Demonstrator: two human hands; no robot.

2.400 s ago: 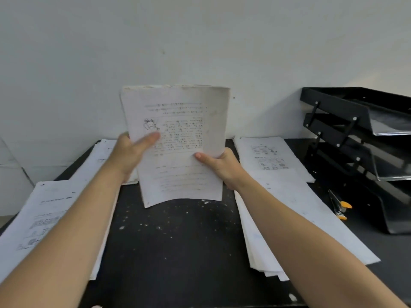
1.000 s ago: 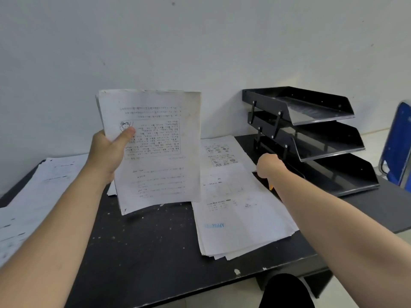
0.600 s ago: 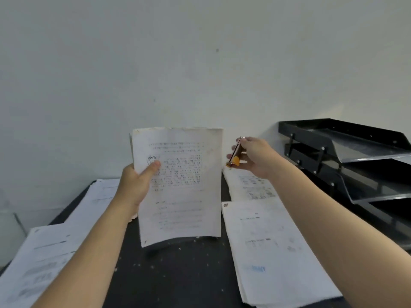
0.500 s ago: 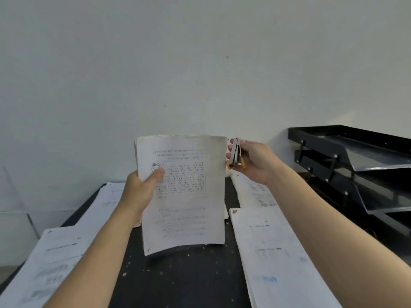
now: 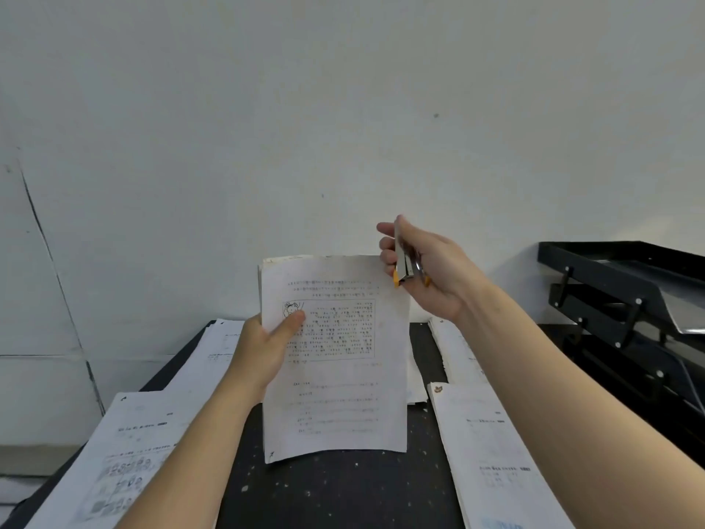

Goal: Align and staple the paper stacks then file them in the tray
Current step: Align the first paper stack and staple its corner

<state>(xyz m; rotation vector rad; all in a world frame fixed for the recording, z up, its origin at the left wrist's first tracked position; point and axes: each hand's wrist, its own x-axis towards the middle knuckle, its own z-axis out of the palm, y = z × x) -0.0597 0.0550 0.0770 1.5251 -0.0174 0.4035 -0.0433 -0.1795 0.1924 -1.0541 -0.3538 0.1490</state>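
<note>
Stapler meets the top right corner of a paper stack held upright above the desk.

The left hand (image 5: 263, 353) pinches the paper stack (image 5: 335, 360) at its left edge, thumb over a small cartoon beside a boxed block of print too blurred to read. The right hand (image 5: 427, 269) grips the silver-and-orange stapler (image 5: 403, 263). Loose sheets (image 5: 126, 452) lie along the desk's (image 5: 343, 490) left edge, more papers (image 5: 492, 444) along its right; the black tiered tray (image 5: 625, 284) stands at the far right.

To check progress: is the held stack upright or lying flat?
Upright: the left hand holds the stack vertical, its bottom edge above the table.
</note>
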